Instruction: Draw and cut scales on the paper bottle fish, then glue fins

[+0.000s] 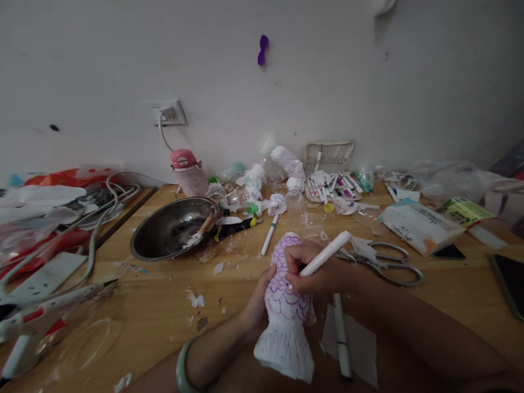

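Observation:
A white paper fish (282,311) with purple scale lines and a flared, streaked tail lies in front of me, its tail toward me. My left hand (260,300) is wrapped round its left side, with part of the fingers hidden beneath. In my right hand (305,267) is a white marker (327,254), its shaft slanting up to the right. The marker's tip meets the scales, and this hand rests against the fish's upper side. Near my right forearm lies another white marker (342,338) on a scrap of white paper (360,349).
A metal bowl (143,243) and pink-lidded bottle (184,169) stand at the back left. Many markers (333,185) fill a case by the wall. Scissors (393,265), a tissue pack (421,225) and a phone (510,284) lie right. A glue gun (53,305) and cables lie left.

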`<move>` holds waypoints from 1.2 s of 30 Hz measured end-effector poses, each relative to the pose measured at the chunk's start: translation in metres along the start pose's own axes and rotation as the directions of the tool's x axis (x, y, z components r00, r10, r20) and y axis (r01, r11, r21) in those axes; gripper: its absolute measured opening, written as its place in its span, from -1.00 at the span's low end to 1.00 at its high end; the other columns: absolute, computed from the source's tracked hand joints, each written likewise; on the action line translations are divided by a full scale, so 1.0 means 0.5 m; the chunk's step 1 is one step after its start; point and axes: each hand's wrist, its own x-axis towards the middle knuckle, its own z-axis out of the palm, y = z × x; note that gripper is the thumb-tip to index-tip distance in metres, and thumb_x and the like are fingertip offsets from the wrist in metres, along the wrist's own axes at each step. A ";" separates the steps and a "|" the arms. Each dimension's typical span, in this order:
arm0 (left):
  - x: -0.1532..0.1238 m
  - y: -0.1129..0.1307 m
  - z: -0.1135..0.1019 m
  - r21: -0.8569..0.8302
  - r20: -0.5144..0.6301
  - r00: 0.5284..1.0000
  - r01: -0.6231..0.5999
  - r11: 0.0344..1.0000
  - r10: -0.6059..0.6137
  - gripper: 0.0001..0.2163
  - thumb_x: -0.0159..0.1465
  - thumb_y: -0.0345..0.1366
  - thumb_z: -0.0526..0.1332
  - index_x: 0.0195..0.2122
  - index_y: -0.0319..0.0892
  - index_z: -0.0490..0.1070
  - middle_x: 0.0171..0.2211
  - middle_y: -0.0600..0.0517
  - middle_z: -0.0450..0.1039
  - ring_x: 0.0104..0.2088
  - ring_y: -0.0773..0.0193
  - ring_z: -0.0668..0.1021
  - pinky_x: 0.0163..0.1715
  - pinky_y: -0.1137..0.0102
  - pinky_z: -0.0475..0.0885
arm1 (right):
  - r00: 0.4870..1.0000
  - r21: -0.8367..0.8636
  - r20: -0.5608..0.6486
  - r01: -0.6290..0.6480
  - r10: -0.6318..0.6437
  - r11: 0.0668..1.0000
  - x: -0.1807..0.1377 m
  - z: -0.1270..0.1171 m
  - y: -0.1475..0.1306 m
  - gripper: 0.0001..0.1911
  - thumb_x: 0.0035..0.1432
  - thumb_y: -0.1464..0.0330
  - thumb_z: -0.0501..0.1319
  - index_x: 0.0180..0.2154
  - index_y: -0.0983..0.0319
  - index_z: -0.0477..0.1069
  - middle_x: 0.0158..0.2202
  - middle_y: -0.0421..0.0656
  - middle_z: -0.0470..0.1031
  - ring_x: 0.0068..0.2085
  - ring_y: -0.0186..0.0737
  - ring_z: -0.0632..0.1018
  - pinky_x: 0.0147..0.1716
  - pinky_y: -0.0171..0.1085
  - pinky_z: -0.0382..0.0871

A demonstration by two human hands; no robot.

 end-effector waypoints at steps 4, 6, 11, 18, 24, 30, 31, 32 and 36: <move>-0.001 0.001 0.001 0.029 0.021 1.000 0.004 1.000 -0.005 -0.62 0.26 -0.04 0.10 -0.32 -0.28 0.54 -0.50 -0.06 0.59 -0.32 0.08 0.62 -0.12 0.30 0.41 | 1.000 0.081 0.023 0.000 -0.002 0.997 0.001 -0.003 0.001 -0.80 -0.09 0.42 0.19 -0.57 0.21 0.14 -0.62 -0.37 0.19 -0.60 -0.48 0.19 -0.65 -0.47 0.02; -0.001 0.001 -0.001 0.053 0.045 0.999 0.017 0.998 -0.019 -0.57 0.24 -0.01 0.12 -0.25 -0.33 0.54 -0.46 -0.11 0.60 -0.28 0.04 0.62 -0.10 0.26 0.40 | 1.000 0.059 0.019 0.002 -0.003 0.998 0.001 -0.003 0.000 -0.81 -0.09 0.43 0.19 -0.57 0.21 0.15 -0.63 -0.37 0.19 -0.61 -0.49 0.18 -0.66 -0.48 0.00; 0.001 -0.001 -0.006 0.025 0.052 0.998 0.029 0.999 -0.030 -0.60 0.22 -0.04 0.18 -0.25 -0.34 0.54 -0.43 -0.11 0.60 -0.33 0.07 0.62 -0.12 0.28 0.41 | 0.997 0.076 0.074 -0.015 0.010 0.997 -0.002 -0.006 -0.005 -0.81 -0.07 0.43 0.20 -0.56 0.22 0.16 -0.62 -0.36 0.22 -0.59 -0.48 0.23 -0.64 -0.49 0.05; -0.001 -0.005 -0.005 -0.045 -0.006 1.000 -0.018 0.999 0.018 -0.66 0.17 -0.08 0.26 -0.33 -0.33 0.54 -0.44 -0.10 0.60 -0.38 0.13 0.61 -0.21 0.33 0.43 | 0.998 0.164 0.052 -0.042 0.034 0.986 0.003 -0.001 -0.005 -0.80 -0.06 0.38 0.20 -0.55 0.21 0.16 -0.61 -0.36 0.21 -0.59 -0.47 0.22 -0.65 -0.47 0.07; -0.003 -0.012 -0.005 -0.074 -0.032 0.999 -0.035 0.997 0.033 -0.67 0.21 -0.07 0.23 -0.35 -0.30 0.53 -0.52 -0.03 0.58 -0.48 0.21 0.59 -0.35 0.40 0.44 | 1.000 0.134 0.007 -0.025 0.024 0.991 0.006 0.007 0.002 -0.79 -0.08 0.42 0.22 -0.56 0.21 0.16 -0.61 -0.36 0.18 -0.59 -0.47 0.18 -0.65 -0.46 0.03; 0.001 -0.012 -0.006 -0.026 -0.025 0.997 -0.073 0.997 0.072 -0.61 0.23 -0.01 0.19 -0.31 -0.32 0.52 -0.50 -0.06 0.60 -0.50 0.19 0.60 -0.39 0.38 0.45 | 0.999 0.102 -0.017 -0.041 0.043 0.994 0.005 0.008 0.007 -0.79 -0.04 0.40 0.21 -0.54 0.20 0.15 -0.61 -0.36 0.17 -0.58 -0.46 0.17 -0.64 -0.44 0.03; 0.001 -0.012 -0.007 -0.005 -0.028 0.997 -0.070 0.998 0.070 -0.59 0.24 -0.01 0.17 -0.29 -0.33 0.52 -0.48 -0.09 0.61 -0.48 0.17 0.60 -0.39 0.36 0.46 | 0.999 0.109 -0.015 -0.047 0.049 0.993 0.005 0.008 0.008 -0.79 -0.04 0.38 0.21 -0.54 0.20 0.15 -0.61 -0.36 0.17 -0.58 -0.46 0.17 -0.65 -0.44 0.02; 0.002 -0.012 -0.007 0.004 -0.031 0.997 -0.070 0.998 0.070 -0.58 0.25 -0.01 0.15 -0.27 -0.34 0.52 -0.46 -0.10 0.61 -0.47 0.17 0.61 -0.38 0.36 0.46 | 0.998 0.126 -0.011 -0.054 0.056 0.991 0.006 0.008 0.009 -0.78 -0.04 0.35 0.21 -0.53 0.19 0.15 -0.60 -0.36 0.17 -0.59 -0.46 0.18 -0.65 -0.43 0.03; 0.002 -0.010 -0.004 -0.003 -0.028 0.997 -0.068 0.998 0.068 -0.56 0.29 -0.01 0.09 -0.27 -0.34 0.52 -0.45 -0.11 0.62 -0.45 0.17 0.62 -0.33 0.36 0.46 | 0.997 0.070 -0.028 -0.075 0.077 0.995 0.007 0.005 0.012 -0.80 -0.05 0.36 0.20 -0.53 0.20 0.15 -0.60 -0.35 0.18 -0.59 -0.45 0.17 -0.66 -0.44 0.00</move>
